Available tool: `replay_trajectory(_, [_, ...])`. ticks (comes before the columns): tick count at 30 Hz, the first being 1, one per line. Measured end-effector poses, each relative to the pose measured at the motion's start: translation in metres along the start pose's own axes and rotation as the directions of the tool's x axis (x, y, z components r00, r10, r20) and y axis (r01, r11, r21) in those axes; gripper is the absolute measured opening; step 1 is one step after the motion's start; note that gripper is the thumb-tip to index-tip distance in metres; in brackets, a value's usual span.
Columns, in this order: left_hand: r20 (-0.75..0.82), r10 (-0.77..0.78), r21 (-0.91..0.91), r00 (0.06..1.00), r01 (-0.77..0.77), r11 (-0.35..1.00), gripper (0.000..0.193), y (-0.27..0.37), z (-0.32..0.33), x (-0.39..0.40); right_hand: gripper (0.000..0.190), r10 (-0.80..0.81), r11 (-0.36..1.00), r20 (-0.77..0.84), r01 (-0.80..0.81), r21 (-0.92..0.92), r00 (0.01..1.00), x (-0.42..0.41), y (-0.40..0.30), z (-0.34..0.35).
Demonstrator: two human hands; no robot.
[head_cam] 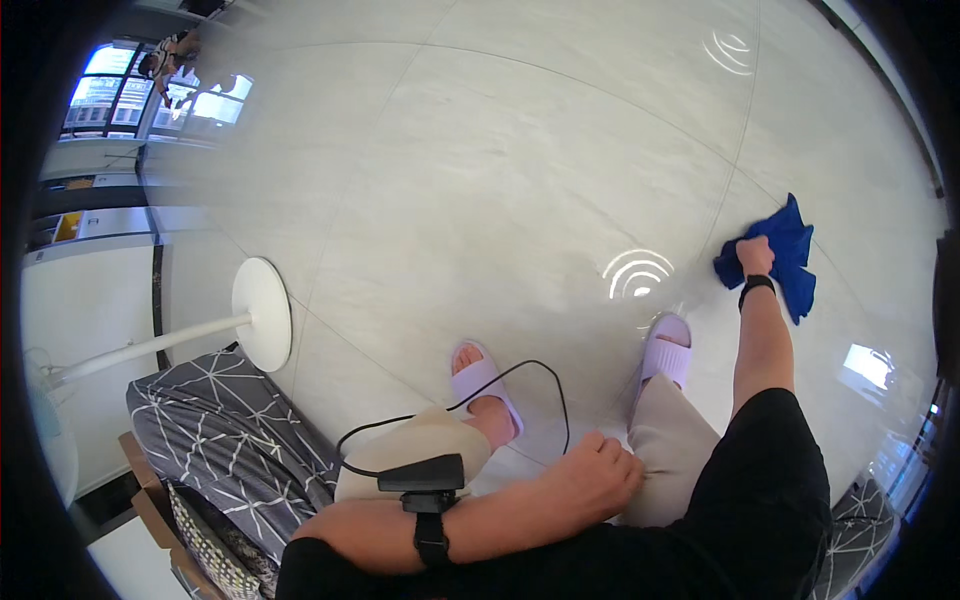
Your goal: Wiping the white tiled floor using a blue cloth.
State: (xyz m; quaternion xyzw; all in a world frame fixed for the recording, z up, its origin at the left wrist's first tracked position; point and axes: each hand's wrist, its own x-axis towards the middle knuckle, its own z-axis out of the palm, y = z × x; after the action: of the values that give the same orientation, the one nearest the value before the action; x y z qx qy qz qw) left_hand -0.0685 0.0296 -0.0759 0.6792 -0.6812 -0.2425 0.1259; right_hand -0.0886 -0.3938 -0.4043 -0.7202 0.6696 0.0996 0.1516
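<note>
My right hand (pixel 755 256) is closed in a fist on a crumpled blue cloth (pixel 789 251), out at arm's length to the right above the glossy floor; part of the cloth is bunched under the fingers. A black band circles that wrist. My left hand (pixel 604 474) lies across my lap by my right knee, fingers curled together, nothing visible in it; its palm side is hidden. Strapped to the left forearm is a black device (pixel 421 474), from which a black cable (pixel 536 362) loops over my leg.
To the left a white pedestal fan's round base (pixel 262 315) stands on the tiled floor (pixel 480 195). Beside me lies grey patterned bedding (pixel 225 420), with a cardboard box (pixel 154 510) below. My feet wear lilac slippers (pixel 666 352). Another person (pixel 171 60) bends near windows far off.
</note>
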Motion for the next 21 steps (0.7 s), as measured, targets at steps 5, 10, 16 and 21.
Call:
replay_trajectory(5, [0.026, 0.003, 0.024, 1.0, -0.004, 1.0, 0.025, -0.002, -0.008, 0.0, 0.036, -0.586, 0.81, -0.131, 0.581, -0.078, 0.8, -0.052, -0.119, 0.007])
replay_trajectory(10, [0.022, -0.018, -0.031, 1.0, 0.019, 0.999, 0.022, -0.006, -0.007, 0.002, 0.04, -0.887, 0.461, -0.023, 0.887, 0.028, 0.461, -0.183, -0.208, 0.056])
replay_trajectory(16, [0.008, -0.054, -0.012, 0.998, 0.054, 0.998, 0.021, -0.016, -0.006, 0.005, 0.036, -0.914, -0.175, 0.35, 0.978, 0.112, -0.204, -0.315, -0.193, 0.078])
replay_trajectory(21, [0.027, -0.044, 0.012, 0.999, 0.043, 0.999, 0.026, -0.021, -0.012, 0.004, 0.036, -0.828, -0.443, 0.308, 0.884, 0.153, -0.468, -0.321, -0.149, 0.08])
